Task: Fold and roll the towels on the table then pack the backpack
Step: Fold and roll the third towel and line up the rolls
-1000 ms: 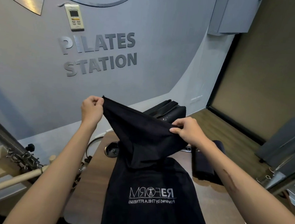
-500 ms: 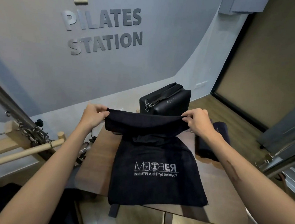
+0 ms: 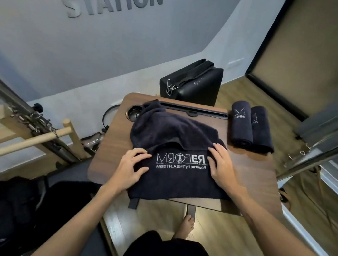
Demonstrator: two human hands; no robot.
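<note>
I see both hands, left [image 3: 128, 168] and right [image 3: 222, 166], pressing flat with spread fingers on the dark towel [image 3: 174, 132] at frame centre, on the counter [image 3: 248, 173].

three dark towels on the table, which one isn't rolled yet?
The big towel under both hands, left hand and right hand. It lies spread and half folded; the other two sit rolled at the table's right.

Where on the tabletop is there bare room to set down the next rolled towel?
Bare wood shows on the table right of the right hand, below the two rolled towels, and in a narrower strip left of the left hand. The unfolded towel crowds the middle and covers part of the cup recess.
</note>
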